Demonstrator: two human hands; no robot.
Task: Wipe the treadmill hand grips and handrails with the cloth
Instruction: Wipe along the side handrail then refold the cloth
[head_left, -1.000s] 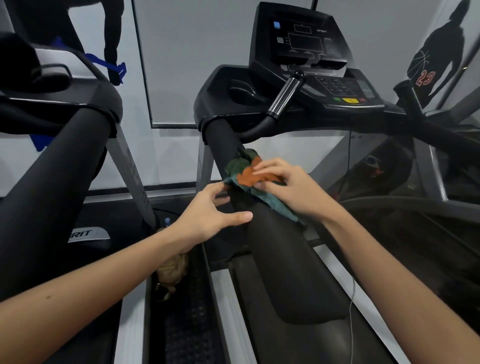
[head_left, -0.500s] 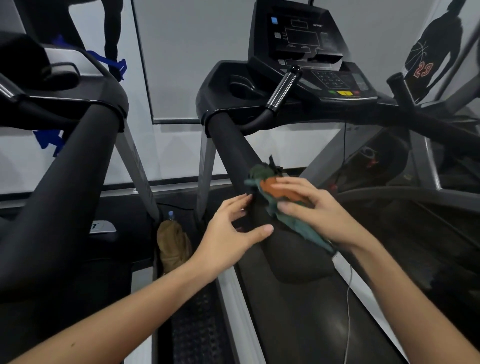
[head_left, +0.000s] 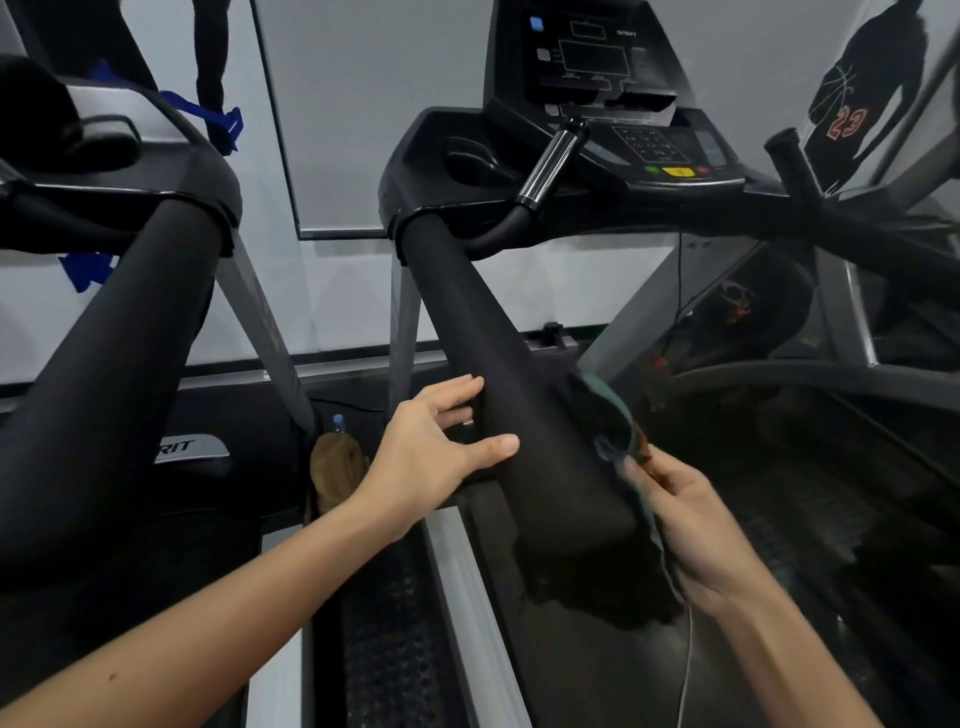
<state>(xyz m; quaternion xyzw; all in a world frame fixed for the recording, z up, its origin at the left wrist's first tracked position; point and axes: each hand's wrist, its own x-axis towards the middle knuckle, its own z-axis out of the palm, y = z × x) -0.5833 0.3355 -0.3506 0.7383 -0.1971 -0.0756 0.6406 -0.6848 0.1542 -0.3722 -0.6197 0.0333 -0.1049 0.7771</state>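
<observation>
The right hand (head_left: 691, 525) holds the cloth (head_left: 618, 415) at the rail (head_left: 483, 322) end; the left hand (head_left: 436, 452) rests open on it. The grips (head_left: 553, 156) probably remain.

White wall (head_left: 363, 104) — black player silhouette (head_left: 872, 67), red 23.

A studded floor mat (head_left: 384, 649) runs between the two treadmills. At its far end, left of and below the fingers (head_left: 452, 392) of the left hand (head_left: 421, 457), sits a tan bag (head_left: 335, 470), with a bottle (head_left: 338, 422) at its top.
</observation>
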